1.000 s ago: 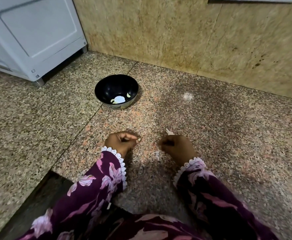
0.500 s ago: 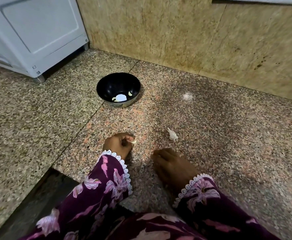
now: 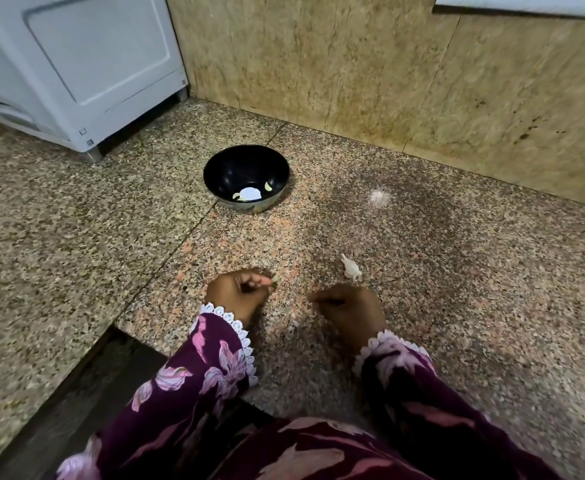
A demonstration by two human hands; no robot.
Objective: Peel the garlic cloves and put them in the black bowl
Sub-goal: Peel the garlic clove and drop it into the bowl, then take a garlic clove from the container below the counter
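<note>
Left hand (image 3: 239,292) pinches a small garlic clove (image 3: 274,279), well short of the black bowl (image 3: 246,178). Right hand (image 3: 348,306) curled; contents unclear. Garlic piece (image 3: 350,268) lies right-front of bowl. Likely next: carry clove to bowl.

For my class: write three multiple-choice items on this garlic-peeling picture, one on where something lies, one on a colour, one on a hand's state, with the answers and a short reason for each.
1. Where does the garlic piece on the floor lie?
A. inside the bowl
B. just beyond the right hand
C. under the white appliance

2. What colour is the inside of the bowl?
A. black
B. red
C. yellow

3. What is the left hand doing?
A. lying flat on the floor
B. gripping the bowl's rim
C. pinching a small clove

Answers:
1 B, it sits on the floor a little past the right hand.
2 A, its inner wall is black around a few pale pieces.
3 C, a small clove shows at its curled fingertips.
</note>
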